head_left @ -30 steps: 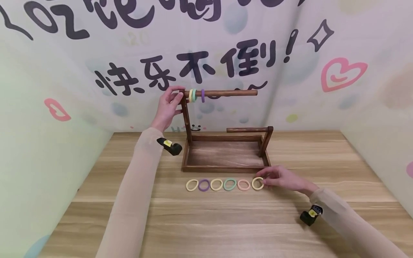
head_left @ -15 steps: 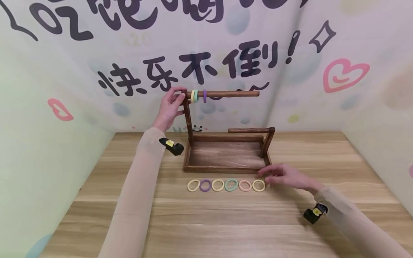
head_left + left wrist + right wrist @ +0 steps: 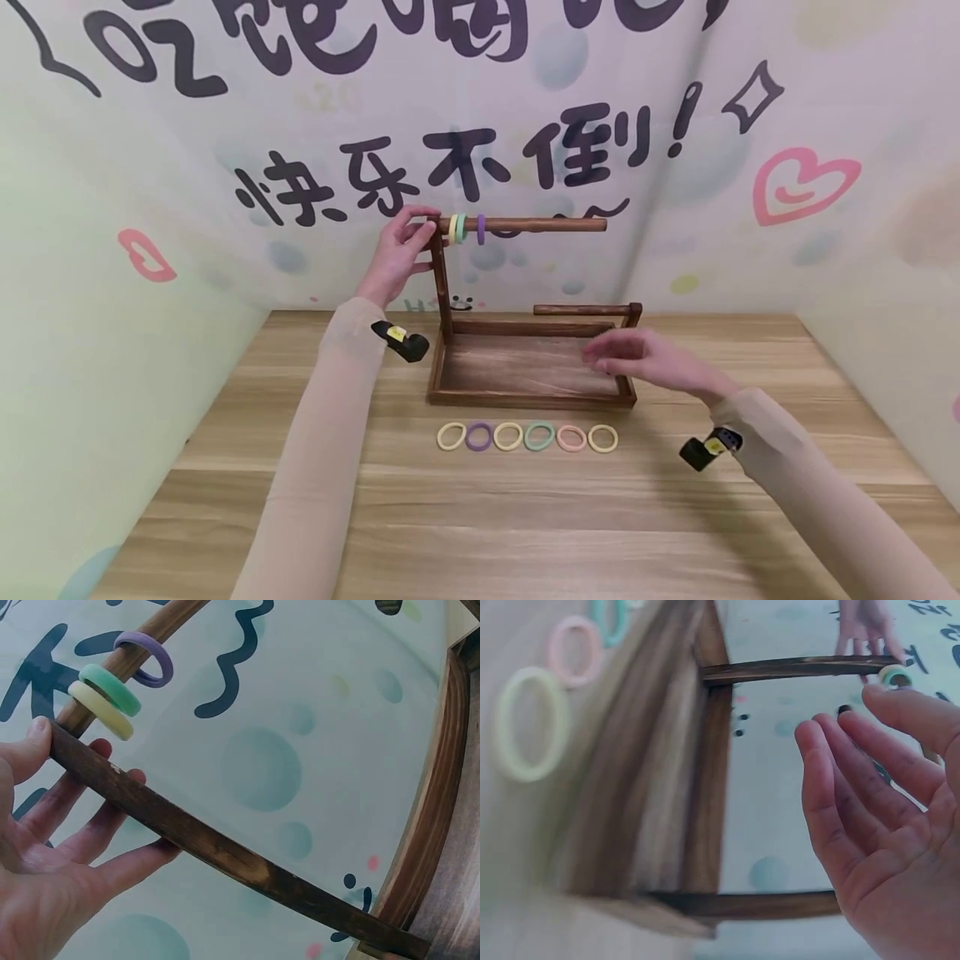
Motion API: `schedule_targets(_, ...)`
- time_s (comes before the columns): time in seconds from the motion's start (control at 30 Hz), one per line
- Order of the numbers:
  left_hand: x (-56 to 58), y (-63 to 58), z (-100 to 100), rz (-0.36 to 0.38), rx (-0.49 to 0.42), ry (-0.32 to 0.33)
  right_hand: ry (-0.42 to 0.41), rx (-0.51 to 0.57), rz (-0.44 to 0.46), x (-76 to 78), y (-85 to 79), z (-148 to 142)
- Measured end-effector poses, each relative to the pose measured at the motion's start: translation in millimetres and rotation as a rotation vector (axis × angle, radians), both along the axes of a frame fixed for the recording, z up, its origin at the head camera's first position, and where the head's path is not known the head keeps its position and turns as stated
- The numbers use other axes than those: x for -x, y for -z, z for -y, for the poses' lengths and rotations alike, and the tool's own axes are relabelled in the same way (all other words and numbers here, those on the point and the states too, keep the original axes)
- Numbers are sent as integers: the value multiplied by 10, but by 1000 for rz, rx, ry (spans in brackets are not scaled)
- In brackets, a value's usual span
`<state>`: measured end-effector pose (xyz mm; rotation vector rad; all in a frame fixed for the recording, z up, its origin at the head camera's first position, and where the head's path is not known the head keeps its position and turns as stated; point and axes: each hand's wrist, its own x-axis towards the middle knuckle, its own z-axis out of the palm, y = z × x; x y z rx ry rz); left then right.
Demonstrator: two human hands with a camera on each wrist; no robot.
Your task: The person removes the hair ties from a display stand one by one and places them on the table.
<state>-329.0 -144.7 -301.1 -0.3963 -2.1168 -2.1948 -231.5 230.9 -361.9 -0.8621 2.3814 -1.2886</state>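
Observation:
My left hand (image 3: 393, 258) grips the top of the tall left post (image 3: 180, 825) of a dark wooden rack, thumb on the near side and fingers behind it. From that post runs an upper bar (image 3: 547, 225), carrying a yellow ring (image 3: 101, 711), a green ring (image 3: 112, 691) and a purple ring (image 3: 481, 229). My right hand (image 3: 652, 362) hovers over the right end of the rack's tray (image 3: 525, 400), fingers loosely bent and holding nothing. It overlaps the short right post, which bears a lower bar (image 3: 577, 310) with no rings on it.
On the wooden table (image 3: 495, 517), in front of the tray, lies a row of several rings: yellow, purple, yellow, green, pink and a rightmost yellow ring (image 3: 603, 451). A printed cloth wall (image 3: 360, 267) stands close behind the rack.
My right hand first touched the rightmost yellow ring, then let go of it and rose up over the tray. That ring stays in the row. My left hand keeps its grip on the post.

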Motion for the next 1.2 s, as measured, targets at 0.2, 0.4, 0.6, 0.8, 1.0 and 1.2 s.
schedule_targets(0.2,-31,-44,-3,21,12,0,30,44,-111,198,-241,226)
schedule_targets(0.4,-46,-20,1,20,16,1,63,92,-161,343,-414,443)
schedule_targets(0.6,-26,-17,7,8,21,8,109,95,-193,410,-566,566)
schedule_targets(0.8,-13,-23,0,3,23,13,146,162,-263,523,-678,690)
schedule_targets(1.0,0,-14,-1,3,16,18,168,209,-320,604,-829,832)
schedule_targets(1.2,-12,-9,11,2,15,20,196,190,-337,676,-919,951)
